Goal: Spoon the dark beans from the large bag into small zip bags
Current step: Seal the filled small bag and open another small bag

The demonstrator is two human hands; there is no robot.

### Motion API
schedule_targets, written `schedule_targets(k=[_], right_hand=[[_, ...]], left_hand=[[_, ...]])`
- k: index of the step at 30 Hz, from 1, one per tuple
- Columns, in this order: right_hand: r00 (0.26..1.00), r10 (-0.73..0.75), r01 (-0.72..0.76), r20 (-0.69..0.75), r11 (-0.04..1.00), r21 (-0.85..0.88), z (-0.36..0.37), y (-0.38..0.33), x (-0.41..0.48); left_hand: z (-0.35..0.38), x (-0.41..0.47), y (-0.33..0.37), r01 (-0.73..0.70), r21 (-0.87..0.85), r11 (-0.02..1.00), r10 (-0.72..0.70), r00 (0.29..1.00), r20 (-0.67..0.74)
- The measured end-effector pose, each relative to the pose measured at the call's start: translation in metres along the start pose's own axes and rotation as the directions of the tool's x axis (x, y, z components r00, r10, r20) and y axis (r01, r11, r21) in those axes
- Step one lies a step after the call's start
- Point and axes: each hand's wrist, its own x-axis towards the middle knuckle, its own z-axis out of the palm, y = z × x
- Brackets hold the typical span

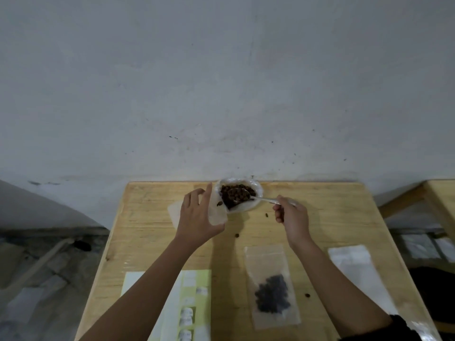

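Observation:
The large clear bag [256, 190] of dark beans stands open at the table's far edge. My right hand [291, 217] grips the handle of a metal spoon [263, 198], whose bowl holds beans over the bag's mouth. My left hand [197, 217] holds a small clear zip bag [218, 211] upright just left of the large bag, with one bean inside it. A zip bag [272, 286] holding dark beans lies flat near my right forearm.
The wooden table [147, 217] stands against a grey wall. Loose beans [237, 235] lie scattered on the table. A green and white sheet [197, 303] lies at front left. Clear packets [354, 267] lie at the right edge. Another table [440, 193] stands to the right.

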Motion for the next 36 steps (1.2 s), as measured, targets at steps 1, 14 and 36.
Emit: schedule_targets(k=[1, 14, 36], right_hand=[[0.999, -0.032, 0.032, 0.026, 0.999, -0.004, -0.005, -0.006, -0.002], [0.883, -0.312, 0.406, 0.350, 0.883, -0.237, -0.033, -0.030, -0.022], [0.925, -0.363, 0.376, 0.111, 0.842, -0.387, 0.020, 0.026, 0.012]], left_hand=[[0.000, 0.001, 0.005, 0.003, -0.009, 1.000, -0.003, 1.000, 0.007], [0.020, 0.008, 0.052, -0.079, -0.097, 0.992, 0.081, 0.997, 0.017], [-0.021, -0.006, -0.033, 0.134, -0.098, 0.986, -0.141, 0.987, -0.075]])
